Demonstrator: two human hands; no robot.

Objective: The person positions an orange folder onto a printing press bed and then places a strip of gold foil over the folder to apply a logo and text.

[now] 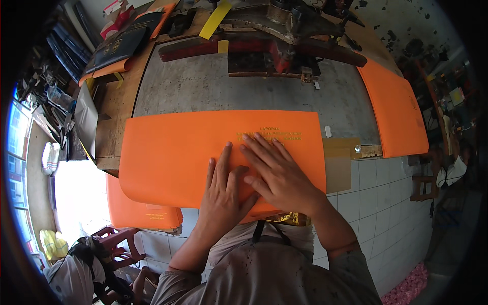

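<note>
An orange cover sheet (168, 152) with gold lettering lies across the front of a grey metal press bed (178, 91), its near edge hanging toward me. My left hand (222, 188) rests on its middle with the fingers apart. Beside it, my right hand (277, 173) lies palm down, fingers stretched out over the lower part of the gold lettering. Both hands touch the orange surface and neither grips anything. A strip of gold foil (290, 218) shows below the cover's near edge, close to my waist.
A press with a red crossbar (193, 50) stands behind the cover. Orange covers (399, 112) lie at the right, and a stack of orange covers (142, 206) sits lower left. Dark covers (124, 43) lie far left. A brown board (338, 173) juts out beside the cover. A maroon stool (122, 244) stands lower left.
</note>
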